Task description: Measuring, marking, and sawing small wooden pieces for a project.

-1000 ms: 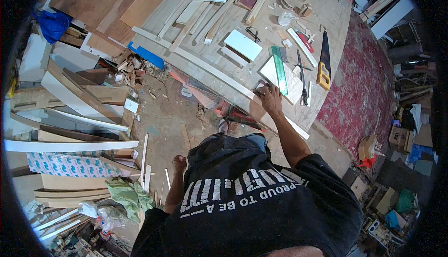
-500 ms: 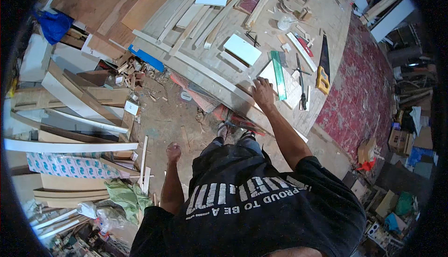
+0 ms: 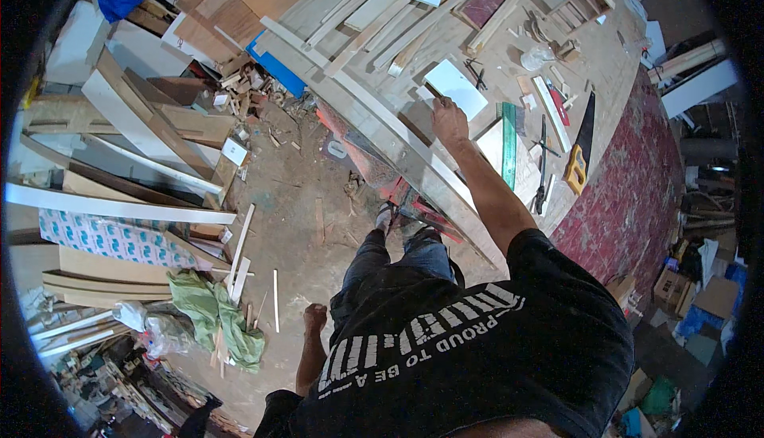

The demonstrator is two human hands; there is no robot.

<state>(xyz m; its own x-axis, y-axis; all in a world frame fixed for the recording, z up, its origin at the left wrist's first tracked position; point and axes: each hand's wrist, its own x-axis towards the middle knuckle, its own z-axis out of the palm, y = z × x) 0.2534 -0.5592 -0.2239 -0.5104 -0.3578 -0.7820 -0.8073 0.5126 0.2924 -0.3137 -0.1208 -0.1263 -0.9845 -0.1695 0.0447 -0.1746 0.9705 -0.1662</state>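
My right hand (image 3: 450,122) reaches over the bench, its fingers bent in at the near edge of a small white board (image 3: 457,88); it appears to grip that edge, though the fingertips are partly hidden. Just right of the hand lies a green straight strip (image 3: 507,145) on a pale wooden piece (image 3: 491,148). Further right are a dark slim tool (image 3: 542,163) and a handsaw (image 3: 582,145) with a yellow handle. My left hand (image 3: 315,316) hangs low beside my body, fingers curled closed, with nothing visible in it.
The workbench (image 3: 398,147) carries long wood strips, a clear plastic container (image 3: 535,58) and a small slatted wooden frame (image 3: 581,7). Curved panels (image 3: 127,211) are stacked at the left. Offcuts and a green cloth (image 3: 203,311) lie on the floor (image 3: 294,223).
My right hand has gone from beside the green strip to the white board's near edge. The whole view has shifted, and my left hand now hangs closer to my body.
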